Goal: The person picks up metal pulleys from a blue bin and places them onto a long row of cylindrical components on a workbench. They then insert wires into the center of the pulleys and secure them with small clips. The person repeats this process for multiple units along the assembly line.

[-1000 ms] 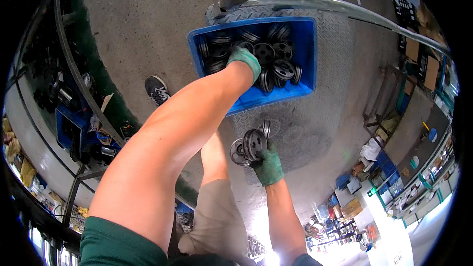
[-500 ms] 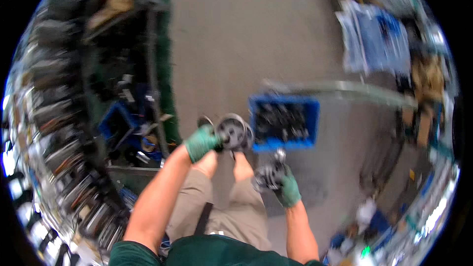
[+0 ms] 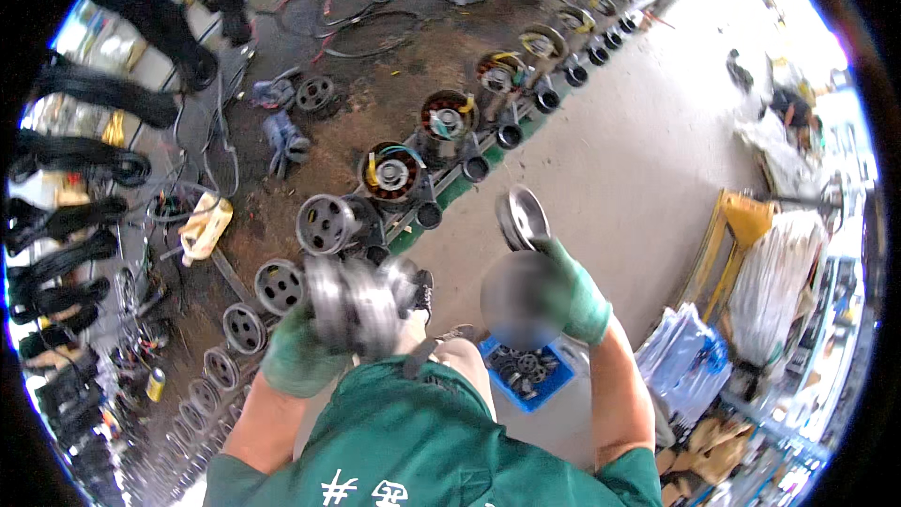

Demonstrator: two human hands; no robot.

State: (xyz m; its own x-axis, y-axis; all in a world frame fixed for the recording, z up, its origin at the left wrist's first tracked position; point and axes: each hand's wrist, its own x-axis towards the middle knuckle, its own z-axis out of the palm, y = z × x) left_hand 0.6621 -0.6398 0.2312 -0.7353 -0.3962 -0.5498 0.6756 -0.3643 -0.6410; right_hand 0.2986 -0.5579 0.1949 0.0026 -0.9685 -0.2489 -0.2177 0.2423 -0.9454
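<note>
Gloves on both: your left hand (image 3: 302,352) grips a blurred stack of metal pulley wheels (image 3: 355,300); your right hand (image 3: 563,296) apparently clasps one wheel (image 3: 522,218) above the blue crate (image 3: 526,374).

Two grey metal wheels (image 3: 355,303), blurred, are held side by side on edge, left of the blue crate (image 3: 526,374). One grooved grey wheel (image 3: 522,218) is held upright above the crate.

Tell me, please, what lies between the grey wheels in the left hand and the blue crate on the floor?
In the head view, the person's own knee lies between the grey wheels and the blue crate.
</note>
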